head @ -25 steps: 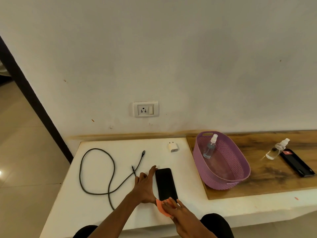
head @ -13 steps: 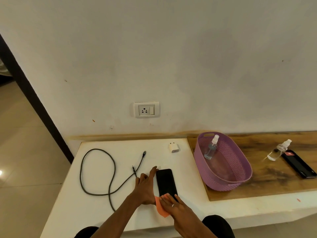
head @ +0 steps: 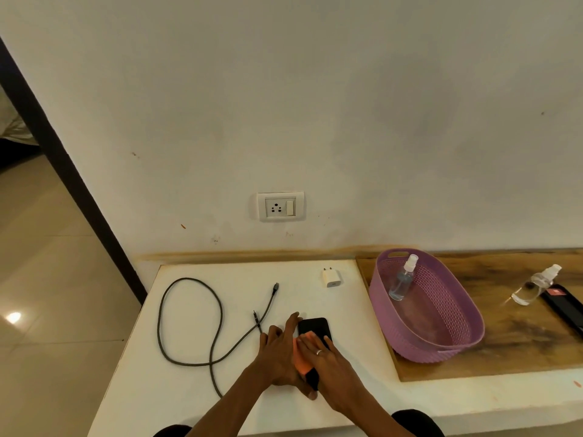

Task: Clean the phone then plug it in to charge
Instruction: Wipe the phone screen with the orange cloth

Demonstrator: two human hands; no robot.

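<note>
— Where's the phone?

— The flat black glass-faced phone (head: 314, 330) lies near me on the white tabletop (head: 195, 395). My left hand (head: 277, 353) braces its left edge, fingers straight; my right hand (head: 328, 357) presses a soft orange cloth (head: 301, 361) flat.

— Handling?

— I judge it light, stiff, slippery; I'd hold its long edges.

I sit at a white bench (head: 195, 389) by a plain pale wall (head: 315, 105), with shiny tan floor tiles (head: 47, 294) on my left.

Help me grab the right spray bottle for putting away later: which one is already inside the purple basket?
The blue-tinted spray bottle, leaning against the purple basket's inner wall. The other spray bottle lies outside it on the wooden board.
</note>
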